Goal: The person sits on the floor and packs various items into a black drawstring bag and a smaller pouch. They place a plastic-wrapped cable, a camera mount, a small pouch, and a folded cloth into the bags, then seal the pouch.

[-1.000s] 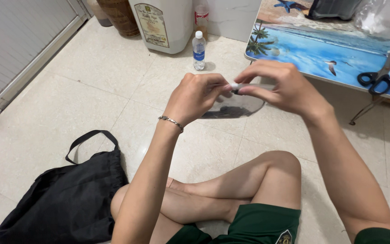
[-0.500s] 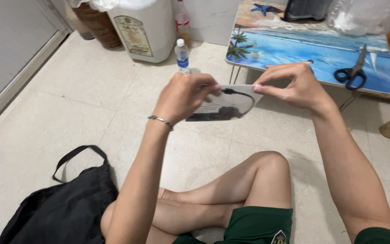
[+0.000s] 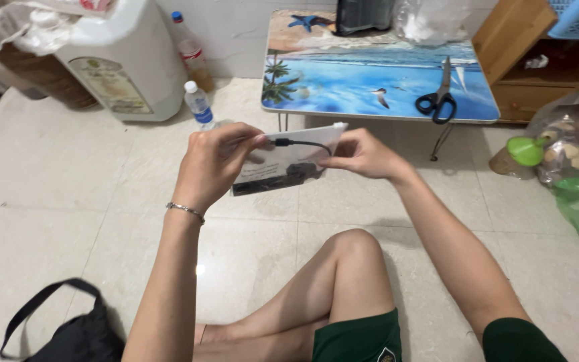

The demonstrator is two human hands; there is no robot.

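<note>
A clear plastic pouch [image 3: 289, 161] with a black cable inside is held up over the tiled floor, near the low table [image 3: 343, 94]. The left hand [image 3: 216, 164] pinches its left edge, the right hand [image 3: 363, 154] its right corner. Black scissors [image 3: 437, 100] lie on the table's right side; a small water bottle [image 3: 198, 104] stands far left.

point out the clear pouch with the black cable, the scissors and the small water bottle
clear pouch [image 3: 289, 164], head view, on its see-through front between the hands.
scissors [image 3: 437, 100], head view, where blades meet black handles.
small water bottle [image 3: 199, 107], head view, on its blue label.

scissors [image 3: 437, 100] on low table [image 3: 343, 87] | water bottle [image 3: 199, 105] left of it (on floor) | bag [image 3: 68, 335] near-left
</note>
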